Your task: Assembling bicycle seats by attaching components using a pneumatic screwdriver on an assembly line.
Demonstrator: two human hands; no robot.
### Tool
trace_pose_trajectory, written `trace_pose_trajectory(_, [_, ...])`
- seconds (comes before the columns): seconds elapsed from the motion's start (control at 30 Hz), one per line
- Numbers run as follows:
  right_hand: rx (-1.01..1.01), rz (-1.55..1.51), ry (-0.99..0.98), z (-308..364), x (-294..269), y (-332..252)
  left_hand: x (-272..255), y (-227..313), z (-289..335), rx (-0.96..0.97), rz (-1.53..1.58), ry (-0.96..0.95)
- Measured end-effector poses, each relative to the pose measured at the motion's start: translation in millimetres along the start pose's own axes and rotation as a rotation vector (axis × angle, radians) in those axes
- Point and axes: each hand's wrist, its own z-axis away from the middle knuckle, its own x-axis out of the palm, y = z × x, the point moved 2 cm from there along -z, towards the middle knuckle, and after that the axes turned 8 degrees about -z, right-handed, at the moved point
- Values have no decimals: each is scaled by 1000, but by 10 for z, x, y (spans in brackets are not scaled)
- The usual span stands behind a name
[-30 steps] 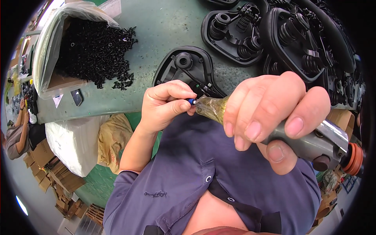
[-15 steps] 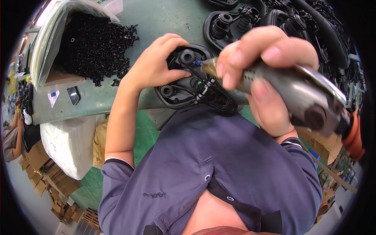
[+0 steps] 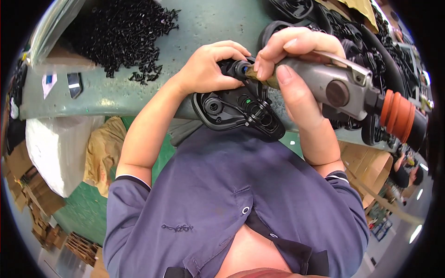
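Observation:
A black bicycle saddle (image 3: 217, 121), underside up, is held at the bench's near edge, partly against my shirt. Its springs, clamp hardware and a round cup on the near left show. My left hand (image 3: 206, 69) grips the far part of the saddle, thumb and fingers around another round cup (image 3: 237, 69). In my right hand (image 3: 301, 99) is a grey metal air screwdriver (image 3: 320, 81) with an orange-red hose fitting, lying nearly level. Its taped, blue-tipped nose meets that cup; the bit's end and any screw there are hidden.
Loose black screws (image 3: 125, 39) spill from a plastic-lined box (image 3: 65, 60) at the far left of the green bench (image 3: 204, 28). More black saddles (image 3: 357, 51) are piled at the right. A white bundle (image 3: 60, 153) and brown paper (image 3: 105, 150) stand below the bench.
The screwdriver's nose has come left and down onto the cup between my left fingers, and the tool has levelled out. The view has shifted a little.

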Motion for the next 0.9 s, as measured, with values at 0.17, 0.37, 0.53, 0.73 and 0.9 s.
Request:
trace_pose_trajectory(0.17, [8,79,-100,69,73,81,70,-28,83,-1,81,0])
trace_pose_trajectory(0.37, [55,26,-74,55,52,181,86,-37,109,-38,78,3])
trace_pose_trajectory(0.53, [89,65,-75,15,70,266,88,-35,93,-58,63,-14])
trace_pose_trajectory(0.73, [63,74,-98,-17,33,283,125,-63,62,-33,25,32])
trace_pose_trajectory(0.9, [30,135,-105,72,-12,-8,85,-6,113,-10,50,41])
